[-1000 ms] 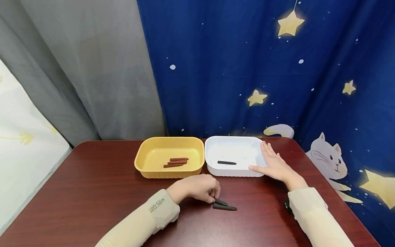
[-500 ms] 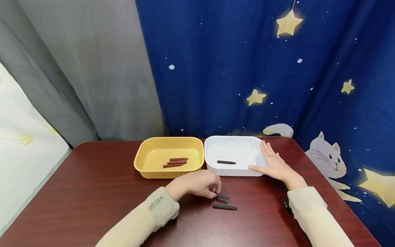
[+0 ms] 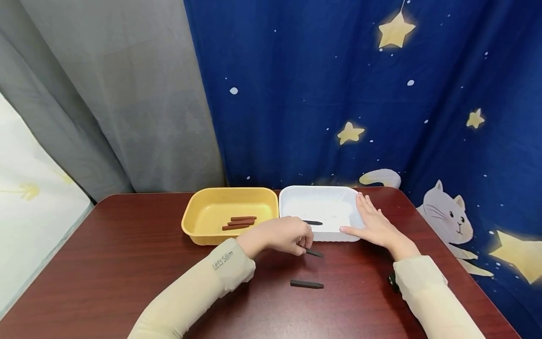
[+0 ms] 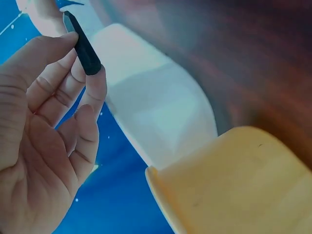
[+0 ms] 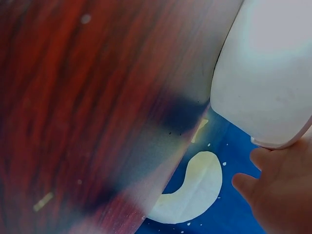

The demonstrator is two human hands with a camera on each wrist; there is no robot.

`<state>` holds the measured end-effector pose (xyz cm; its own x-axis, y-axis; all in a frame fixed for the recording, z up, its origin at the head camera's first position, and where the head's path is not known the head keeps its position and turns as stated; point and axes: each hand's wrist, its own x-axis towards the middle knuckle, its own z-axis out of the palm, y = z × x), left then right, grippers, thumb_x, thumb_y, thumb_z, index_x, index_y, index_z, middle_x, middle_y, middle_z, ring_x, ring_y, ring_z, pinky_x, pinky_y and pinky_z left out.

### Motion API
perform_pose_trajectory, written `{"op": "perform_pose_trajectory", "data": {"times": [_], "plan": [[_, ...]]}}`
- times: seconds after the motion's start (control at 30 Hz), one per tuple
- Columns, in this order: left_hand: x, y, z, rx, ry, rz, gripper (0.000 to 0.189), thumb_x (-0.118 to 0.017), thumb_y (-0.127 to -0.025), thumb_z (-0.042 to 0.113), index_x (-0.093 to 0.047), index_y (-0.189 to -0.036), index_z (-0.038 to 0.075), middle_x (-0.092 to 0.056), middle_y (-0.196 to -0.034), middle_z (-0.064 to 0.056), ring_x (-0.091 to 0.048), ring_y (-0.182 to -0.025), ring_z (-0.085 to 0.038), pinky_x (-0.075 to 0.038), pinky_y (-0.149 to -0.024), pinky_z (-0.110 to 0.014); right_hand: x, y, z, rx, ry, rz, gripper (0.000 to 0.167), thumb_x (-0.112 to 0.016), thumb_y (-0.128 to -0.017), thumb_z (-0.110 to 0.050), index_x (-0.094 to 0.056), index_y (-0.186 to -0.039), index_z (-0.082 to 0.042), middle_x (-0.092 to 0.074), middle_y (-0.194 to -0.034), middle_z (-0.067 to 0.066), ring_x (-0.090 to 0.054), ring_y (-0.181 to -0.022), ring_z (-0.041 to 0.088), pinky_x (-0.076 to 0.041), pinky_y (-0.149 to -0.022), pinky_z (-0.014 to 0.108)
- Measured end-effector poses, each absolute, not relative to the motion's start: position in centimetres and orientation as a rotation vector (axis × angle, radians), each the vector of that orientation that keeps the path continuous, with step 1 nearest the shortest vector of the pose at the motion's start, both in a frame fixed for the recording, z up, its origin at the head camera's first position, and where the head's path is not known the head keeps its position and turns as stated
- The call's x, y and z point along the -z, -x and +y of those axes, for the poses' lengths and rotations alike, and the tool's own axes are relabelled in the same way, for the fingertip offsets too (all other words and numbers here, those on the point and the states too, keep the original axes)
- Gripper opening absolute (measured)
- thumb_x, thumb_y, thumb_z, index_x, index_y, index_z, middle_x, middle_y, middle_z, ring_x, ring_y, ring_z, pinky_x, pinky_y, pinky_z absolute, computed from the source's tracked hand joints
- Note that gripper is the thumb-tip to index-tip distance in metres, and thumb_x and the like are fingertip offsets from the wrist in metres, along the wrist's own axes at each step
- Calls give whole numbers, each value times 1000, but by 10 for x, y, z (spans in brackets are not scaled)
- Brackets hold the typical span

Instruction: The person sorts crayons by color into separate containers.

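My left hand (image 3: 282,235) pinches a black crayon (image 3: 315,253) between thumb and fingertips, just in front of the white bin (image 3: 334,236). In the left wrist view the crayon (image 4: 84,48) shows its tapered tip and flat-sided body. Fingers spread, my right hand (image 3: 377,228) rests on the right rim of the white bin. Another black crayon (image 3: 315,222) lies inside that bin, its left end hidden by my left hand. A further black crayon (image 3: 306,284) lies on the table nearer to me.
Left of the white bin, beside it, stands a yellow bin (image 3: 192,226) with several reddish-brown crayons (image 3: 242,223) in it. Both bins stand near the back edge of the dark red table (image 3: 139,254). Curtains (image 3: 296,94) hang behind it.
My left hand has lifted a black crayon from beside the other one and carried it up and to the right, toward the white bin. My right hand has stayed on the rim.
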<state>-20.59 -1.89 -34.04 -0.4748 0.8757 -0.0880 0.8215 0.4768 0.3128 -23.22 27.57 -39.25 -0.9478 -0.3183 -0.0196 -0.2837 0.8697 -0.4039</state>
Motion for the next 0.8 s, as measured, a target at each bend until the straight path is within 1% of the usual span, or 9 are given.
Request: {"op": "perform_pose_trajectory", "data": {"times": [0.2, 0.33, 0.6, 0.8], "plan": [[334, 221, -14, -348, -1454, 2519, 9, -69, -86, 11, -74, -92, 14, -69, -85, 6, -59, -76, -5, -47, -72, -14, 393, 232, 276, 619, 481, 2952, 116, -62, -86, -66, -4, -157, 5, 0, -166, 23, 1, -153, 43, -9, -115, 72], [329, 229, -11, -381, -1446, 2531, 9, -68, -87, 11, -75, -94, 12, -71, -89, 3, -59, -78, -8, -47, -74, -17, 392, 232, 277, 610, 482, 2953, 116, -63, -86, -65, -4, -157, 5, 0, -166, 24, 1, -153, 44, -10, -115, 72], [323, 244, -7, -461, -1407, 2565, 10, -69, -88, 11, -75, -96, 12, -70, -89, 1, -58, -78, -10, -47, -73, -18, 391, 233, 277, 617, 476, 2959, 116, -63, -85, -65, -5, -157, 6, -1, -166, 25, 1, -153, 44, -10, -115, 73], [330, 260, -7, -561, -1367, 2587, 9, -68, -87, 10, -75, -94, 10, -71, -87, -1, -59, -77, -10, -47, -71, -18, 394, 233, 277, 629, 476, 2957, 116, -63, -86, -65, -5, -157, 6, 0, -166, 24, 1, -153, 43, -9, -115, 72]]}}
